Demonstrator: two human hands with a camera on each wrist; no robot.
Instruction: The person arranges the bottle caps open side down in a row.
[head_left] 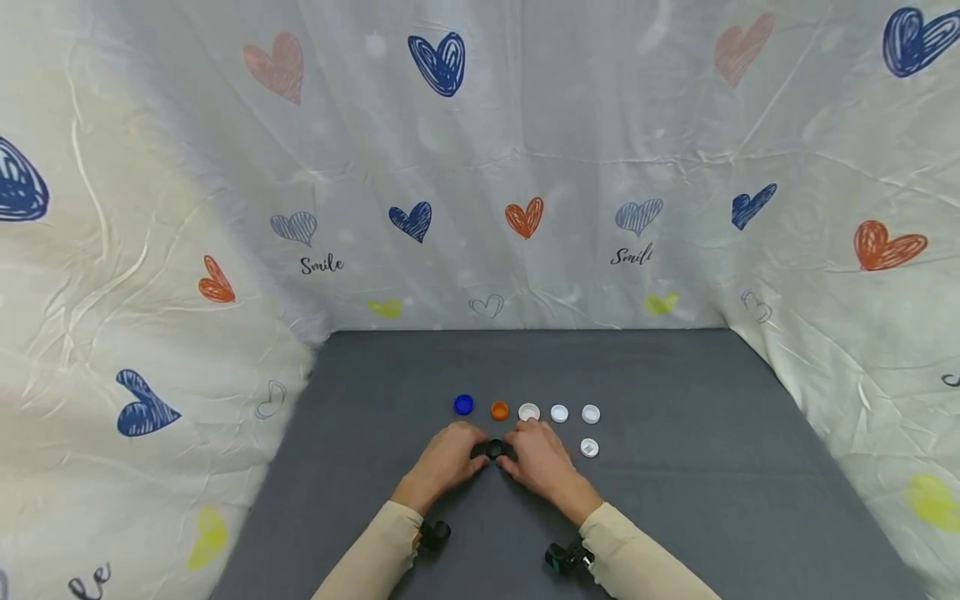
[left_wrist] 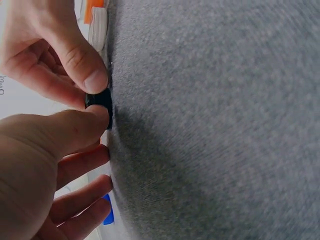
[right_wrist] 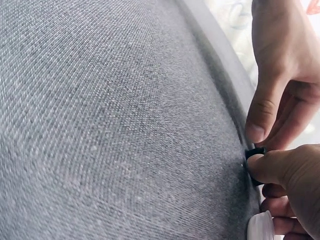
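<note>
Your left hand [head_left: 452, 451] and right hand [head_left: 542, 461] each pinch an end of a black piece [head_left: 495, 449] between thumb and fingers, the hands close together low over the table [head_left: 645, 533]; your left hand's outer fingers stand loosely apart. The piece is dark, with a round middle. Just beyond lies a row of shallow round lids: a blue lid [head_left: 463, 405] and an orange lid [head_left: 499, 410], both with raised rims round sunken middles, then three white lids [head_left: 559, 413], the first right at your right fingertips. Another white lid [head_left: 589, 448] sits right of your right hand, a greyish shape at its centre too small to tell. Grey woven cloth covers the table; behind it hangs a creased pale curtain [head_left: 480, 125] printed with hearts.
</note>
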